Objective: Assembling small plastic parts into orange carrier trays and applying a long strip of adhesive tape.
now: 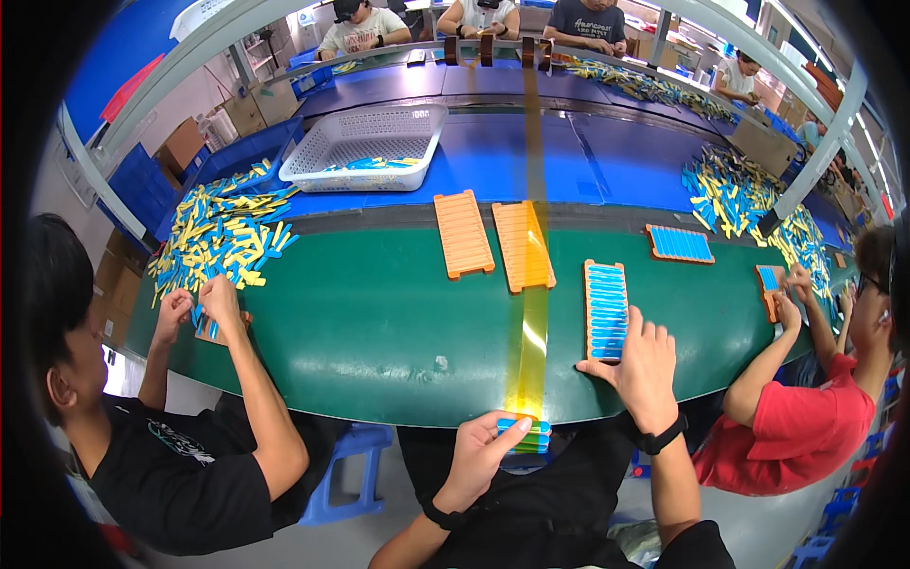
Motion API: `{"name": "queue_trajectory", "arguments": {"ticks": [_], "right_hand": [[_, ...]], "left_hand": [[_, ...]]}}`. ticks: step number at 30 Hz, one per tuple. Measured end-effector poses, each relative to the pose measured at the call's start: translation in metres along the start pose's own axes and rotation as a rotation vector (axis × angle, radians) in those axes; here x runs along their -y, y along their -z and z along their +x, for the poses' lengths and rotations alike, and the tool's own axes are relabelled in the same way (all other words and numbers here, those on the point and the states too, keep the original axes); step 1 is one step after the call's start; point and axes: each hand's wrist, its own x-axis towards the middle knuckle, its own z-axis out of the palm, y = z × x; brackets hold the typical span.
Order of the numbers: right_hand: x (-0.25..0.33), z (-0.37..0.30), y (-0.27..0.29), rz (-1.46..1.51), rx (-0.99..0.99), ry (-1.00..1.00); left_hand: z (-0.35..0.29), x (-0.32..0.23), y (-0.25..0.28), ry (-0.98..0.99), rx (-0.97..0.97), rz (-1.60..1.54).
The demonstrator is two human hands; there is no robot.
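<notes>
My left hand [474,453] is closed on a row of blue strips [537,439] at the table's front edge, thumb on top. A translucent yellow tape [534,356] runs down over these strips, which look green beneath it. To the right, my right hand [649,372] rests at the near right corner of an orange slotted tray [590,349] filled with blue strips [607,303]. Its thumb lies along the tray's near edge and its fingers are spread beside the right edge. Two more orange slotted trays [464,234] without strips lie farther off; the tape crosses one [515,251].
Tape rolls [487,50] hang on a bar at the back. A white basket [365,152] stands behind the green tabletop [408,332]. Heaps of blue and yellow strips lie left [223,228] and right [730,194]. Another filled tray [681,244] lies right. Co-workers sit on both sides.
</notes>
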Motion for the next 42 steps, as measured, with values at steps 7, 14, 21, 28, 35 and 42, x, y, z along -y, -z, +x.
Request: {"name": "queue_trajectory", "arguments": {"ticks": [7,14,21,28,35,42], "right_hand": [[0.022,0.149,-0.067,0.418,0.053,0.491],[0.131,0.185,-0.087,0.468,0.261,0.324],[0.2,0.19,-0.118,0.498,0.158,0.433],[0.187,0.184,-0.094,0.983,0.464,0.625],[0.044,0.159,-0.054,0.604,0.167,0.614],[-0.112,0.123,-0.016,0.484,0.372,0.32]], "left_hand": [[0.001,-0.025,-0.011,-0.06,0.169,-0.09],[-0.009,-0.028,0.002,-0.088,0.037,-0.063],[-0.013,-0.028,-0.001,-0.126,0.009,-0.052],[-0.009,-0.031,-0.002,-0.109,-0.011,-0.047],[-0.003,-0.016,-0.013,0.015,-0.018,-0.052],[0.001,0.012,-0.008,0.027,0.032,0.009]]}}
